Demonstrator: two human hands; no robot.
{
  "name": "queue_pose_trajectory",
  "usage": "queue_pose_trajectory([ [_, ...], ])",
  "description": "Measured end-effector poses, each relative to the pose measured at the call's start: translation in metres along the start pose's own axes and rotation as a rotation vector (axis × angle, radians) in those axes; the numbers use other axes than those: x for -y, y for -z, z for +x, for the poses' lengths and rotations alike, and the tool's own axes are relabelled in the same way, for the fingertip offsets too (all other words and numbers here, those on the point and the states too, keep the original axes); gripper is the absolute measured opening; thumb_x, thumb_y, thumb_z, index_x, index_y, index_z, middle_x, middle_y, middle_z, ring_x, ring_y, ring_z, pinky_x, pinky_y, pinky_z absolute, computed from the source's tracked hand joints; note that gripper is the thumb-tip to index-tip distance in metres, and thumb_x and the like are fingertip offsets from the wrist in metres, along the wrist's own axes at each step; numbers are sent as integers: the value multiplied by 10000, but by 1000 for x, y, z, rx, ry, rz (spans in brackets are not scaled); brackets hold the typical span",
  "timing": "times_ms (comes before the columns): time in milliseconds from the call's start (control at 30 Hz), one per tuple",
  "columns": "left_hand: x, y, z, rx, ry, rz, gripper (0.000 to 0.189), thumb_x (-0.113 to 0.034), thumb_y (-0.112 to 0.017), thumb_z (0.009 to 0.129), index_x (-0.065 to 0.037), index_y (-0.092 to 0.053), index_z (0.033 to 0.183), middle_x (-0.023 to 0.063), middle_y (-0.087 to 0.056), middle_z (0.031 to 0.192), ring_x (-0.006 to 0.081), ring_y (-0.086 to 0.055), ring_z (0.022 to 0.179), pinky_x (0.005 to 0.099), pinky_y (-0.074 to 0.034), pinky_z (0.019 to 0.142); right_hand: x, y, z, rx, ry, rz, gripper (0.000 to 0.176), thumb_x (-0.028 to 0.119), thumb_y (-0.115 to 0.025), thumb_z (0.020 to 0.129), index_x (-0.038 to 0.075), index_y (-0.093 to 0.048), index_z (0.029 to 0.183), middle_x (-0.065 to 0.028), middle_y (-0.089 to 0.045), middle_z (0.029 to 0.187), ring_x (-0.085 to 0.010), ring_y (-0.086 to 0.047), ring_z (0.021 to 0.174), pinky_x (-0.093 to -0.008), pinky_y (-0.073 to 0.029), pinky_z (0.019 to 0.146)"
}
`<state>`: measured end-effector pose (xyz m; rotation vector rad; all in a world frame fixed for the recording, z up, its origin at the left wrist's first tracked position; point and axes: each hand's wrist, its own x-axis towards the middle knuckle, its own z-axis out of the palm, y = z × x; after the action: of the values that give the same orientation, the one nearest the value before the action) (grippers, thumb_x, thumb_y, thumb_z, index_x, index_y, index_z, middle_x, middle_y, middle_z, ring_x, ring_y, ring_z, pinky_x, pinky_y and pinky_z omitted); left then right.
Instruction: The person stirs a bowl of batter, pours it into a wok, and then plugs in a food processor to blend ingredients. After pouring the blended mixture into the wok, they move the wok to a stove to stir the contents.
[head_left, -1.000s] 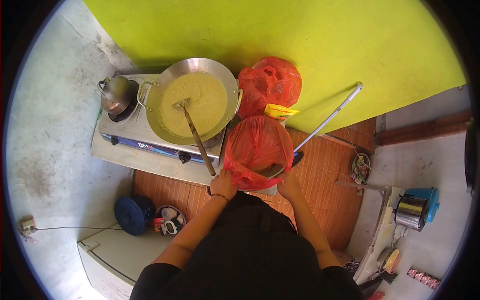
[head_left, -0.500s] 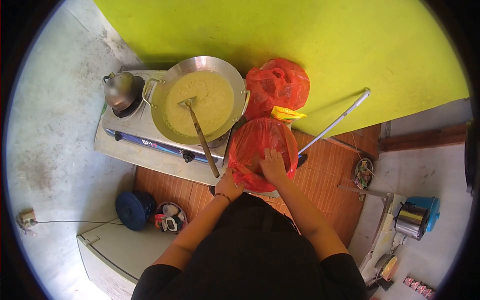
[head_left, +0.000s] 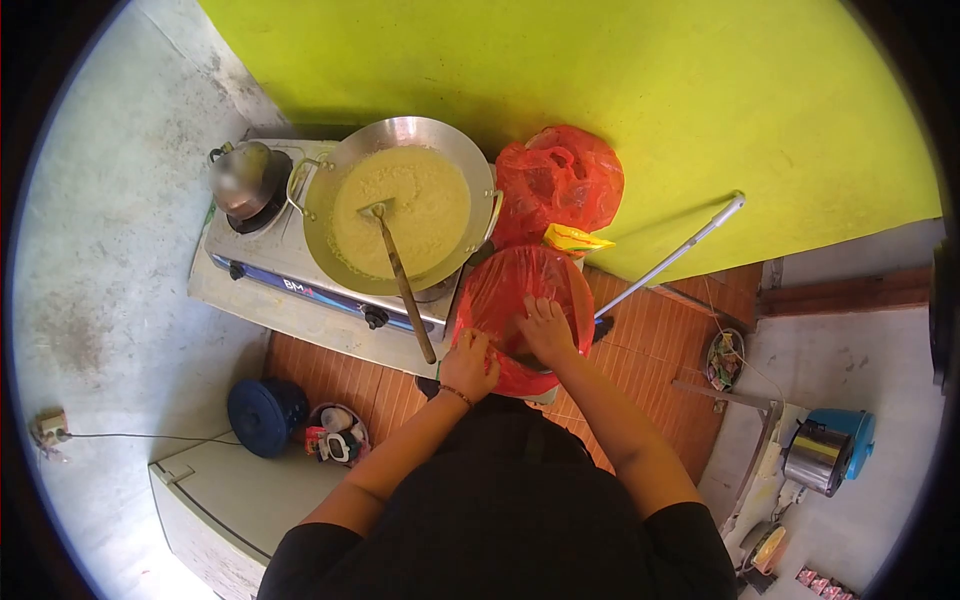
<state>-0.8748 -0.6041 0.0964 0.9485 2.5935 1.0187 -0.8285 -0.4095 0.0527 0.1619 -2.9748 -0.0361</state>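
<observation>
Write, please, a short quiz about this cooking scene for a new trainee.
1. True or false: the wok is empty.
2. The left hand grips: A a knife, B the edge of the near red bag, C a cup.
3. Fill in: on the stove, beside the wok, stands a metal ___.
Key: 1 false, it holds a yellow mixture; 2 B; 3 kettle.

Watching over the remote feed, I saw a black top (head_left: pixel 500 520) that filled the lower frame from five to seven o'clock. It was plain and unmarked. Its short sleeves (head_left: pixel 305 560) ended above the elbows, one toward seven o'clock and one toward five, and both forearms were bare. A thin dark bracelet (head_left: pixel 456 396) circled the wrist below the left hand (head_left: pixel 468 365). The right hand (head_left: pixel 547 330) was bare too.
</observation>
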Motion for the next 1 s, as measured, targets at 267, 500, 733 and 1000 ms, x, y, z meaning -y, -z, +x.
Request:
queue_pose_trajectory([
  [267,-1,-5,12,-18,-51,142,206,-217,-650,739,-84,-615,893,137,-513,967,329,-579,868,419,-497,705,-33,46,9,-95,-169,74,154,177,-571,739,138,-692,826,-82,-529,999,-257,-479,966,-373,-405,790],
  [500,-1,-13,31,24,103,314,478,-287,-688,736,-138,-605,1183,126,-488,993,308,-566,890,424,-491,732,-76,71,-7,121,-225,68,128,179,-594,731,132,-702,780,-91,-540,945,-283,-480,957,-405,-397,795],
  [733,0,-11,56,49,286,366,640,-237,-697,736,-185,-491,1340,120,-467,1029,296,-573,901,390,-512,719,-88,76,-4,211,-519,-4,301,304,-646,746,91,-675,956,-131,-565,998,-325,-485,1023,-451,-388,828],
  [1000,12,-12,73,-68,318,295,301,-162,-627,782,-136,-591,1080,97,-530,1119,320,-628,885,434,-533,700,-88,70,11,185,-630,152,463,311,-721,725,96,-609,1119,-143,-547,1064,-338,-506,1046,-469,-415,859],
])
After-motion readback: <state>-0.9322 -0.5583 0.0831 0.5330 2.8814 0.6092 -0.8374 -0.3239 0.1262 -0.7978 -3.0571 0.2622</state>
